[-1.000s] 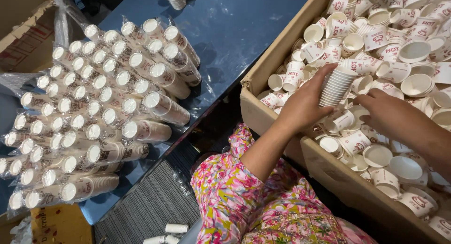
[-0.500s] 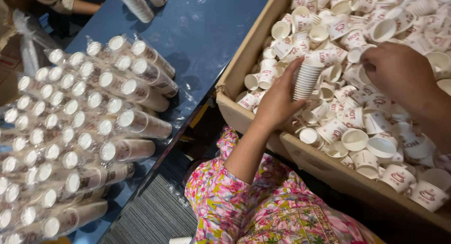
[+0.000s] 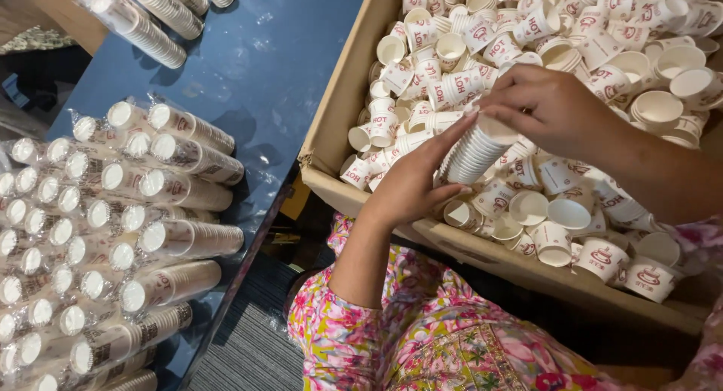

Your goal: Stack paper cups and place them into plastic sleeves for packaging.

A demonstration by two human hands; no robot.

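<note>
My left hand (image 3: pixel 410 184) grips a nested stack of white paper cups (image 3: pixel 476 151), held slanted over a cardboard box (image 3: pixel 335 131). My right hand (image 3: pixel 546 108) rests on the top of that same stack, fingers curled over the uppermost cup. The box is filled with several loose white paper cups (image 3: pixel 572 210) with red print, lying at all angles.
To the left a blue table (image 3: pixel 263 67) carries several plastic-wrapped sleeves of stacked cups (image 3: pixel 120 233) piled on their sides, with more sleeves (image 3: pixel 154 22) at the far edge. My floral-patterned clothing (image 3: pixel 422 338) fills the bottom middle. Grey carpet (image 3: pixel 248 346) shows below the table.
My right hand has come from the loose cups at the right onto the top of the stack. The view has shifted, so box and stack sit lower and more central.
</note>
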